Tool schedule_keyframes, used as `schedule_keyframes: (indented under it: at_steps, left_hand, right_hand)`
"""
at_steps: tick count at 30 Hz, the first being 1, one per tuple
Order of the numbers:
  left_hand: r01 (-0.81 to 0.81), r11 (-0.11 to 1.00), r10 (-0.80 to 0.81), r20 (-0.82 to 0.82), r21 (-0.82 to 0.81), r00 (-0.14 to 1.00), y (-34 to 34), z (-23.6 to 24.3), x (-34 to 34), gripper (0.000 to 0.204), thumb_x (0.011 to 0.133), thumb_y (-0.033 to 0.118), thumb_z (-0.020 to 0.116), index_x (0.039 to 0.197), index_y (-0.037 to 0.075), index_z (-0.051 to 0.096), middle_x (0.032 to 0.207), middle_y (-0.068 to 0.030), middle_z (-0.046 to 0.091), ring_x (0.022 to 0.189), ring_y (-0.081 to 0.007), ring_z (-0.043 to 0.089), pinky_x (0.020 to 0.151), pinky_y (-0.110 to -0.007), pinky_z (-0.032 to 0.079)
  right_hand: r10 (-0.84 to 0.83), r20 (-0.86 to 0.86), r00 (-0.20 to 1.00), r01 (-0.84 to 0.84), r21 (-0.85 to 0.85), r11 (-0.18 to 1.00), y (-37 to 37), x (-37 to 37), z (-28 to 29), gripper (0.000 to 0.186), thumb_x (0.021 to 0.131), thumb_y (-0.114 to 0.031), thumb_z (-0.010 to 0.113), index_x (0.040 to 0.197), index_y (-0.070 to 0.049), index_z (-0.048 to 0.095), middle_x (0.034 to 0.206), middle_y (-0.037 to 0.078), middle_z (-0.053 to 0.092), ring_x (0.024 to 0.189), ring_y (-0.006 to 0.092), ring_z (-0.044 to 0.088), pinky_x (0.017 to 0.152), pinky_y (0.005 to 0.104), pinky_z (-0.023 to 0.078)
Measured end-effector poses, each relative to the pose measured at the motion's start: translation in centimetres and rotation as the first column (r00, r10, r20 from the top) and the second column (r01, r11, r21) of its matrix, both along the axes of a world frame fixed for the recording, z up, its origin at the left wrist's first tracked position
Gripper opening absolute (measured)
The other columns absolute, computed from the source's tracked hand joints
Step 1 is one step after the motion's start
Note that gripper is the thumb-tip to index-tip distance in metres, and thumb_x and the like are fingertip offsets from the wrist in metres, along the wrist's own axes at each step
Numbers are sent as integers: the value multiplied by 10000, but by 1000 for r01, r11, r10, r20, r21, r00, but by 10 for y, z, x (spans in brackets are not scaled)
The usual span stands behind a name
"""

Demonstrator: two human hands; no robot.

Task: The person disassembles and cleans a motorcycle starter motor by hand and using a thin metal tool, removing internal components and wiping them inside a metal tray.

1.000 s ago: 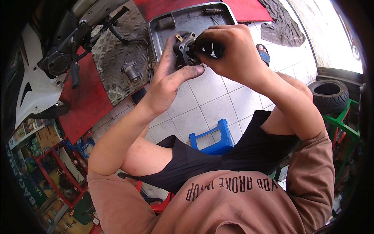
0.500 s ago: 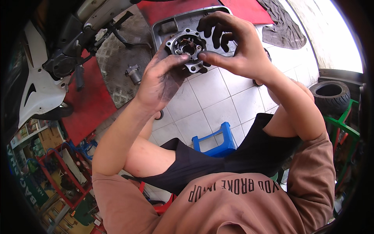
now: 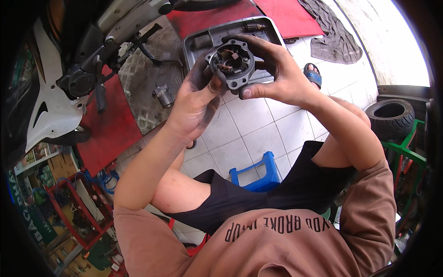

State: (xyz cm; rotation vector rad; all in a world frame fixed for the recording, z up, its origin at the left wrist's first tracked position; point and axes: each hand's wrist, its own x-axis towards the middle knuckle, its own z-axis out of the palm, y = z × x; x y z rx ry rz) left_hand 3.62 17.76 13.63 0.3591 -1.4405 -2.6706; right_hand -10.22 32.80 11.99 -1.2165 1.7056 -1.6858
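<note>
Over the tray's near edge I hold a round metal motor housing up in both hands. Its grey flange has ears with holes, and copper-coloured brush-like pieces show inside its open face. My left hand is closed round the left side, thumb against the lower left rim. On the other side, my right hand curls its fingers behind the upper right edge, with the thumb by the lower right rim. Both hands are blackened with grime. The back of the housing is hidden.
Behind the housing lies a metal tray with a small dark cylindrical part. A metal cylindrical part rests on the tread plate. A blue stool stands between my legs, a motorcycle at left, a tyre at right.
The housing has shifted slightly right and turned, showing the brush-like pieces. My right hand's raised fingers have closed in around its right side. The small dark part in the tray has come into view.
</note>
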Motion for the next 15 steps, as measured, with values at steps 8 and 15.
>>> schedule_keyframes:
  at_steps: [8,15]
  left_hand:
    - [-209,838,171,-121,-503,978,-16,9,-14,354,855,246,721,1095,20,591,958,-20,619,878,-107,570,761,-239,443]
    - [-279,273,-183,-334,-921,924,-21,26,-12,273,611,-3,798,866,57,721,831,-51,606,738,-160,616,652,-278,490]
  right_hand:
    - [135,176,975,-136,-5,991,10,-8,16,900,562,-247,913,1277,94,488,1214,162,582,1160,236,540,1028,370,405]
    - [303,274,912,-319,11,948,17,-5,10,918,545,-230,913,1263,134,470,1170,204,591,1088,230,583,979,345,443]
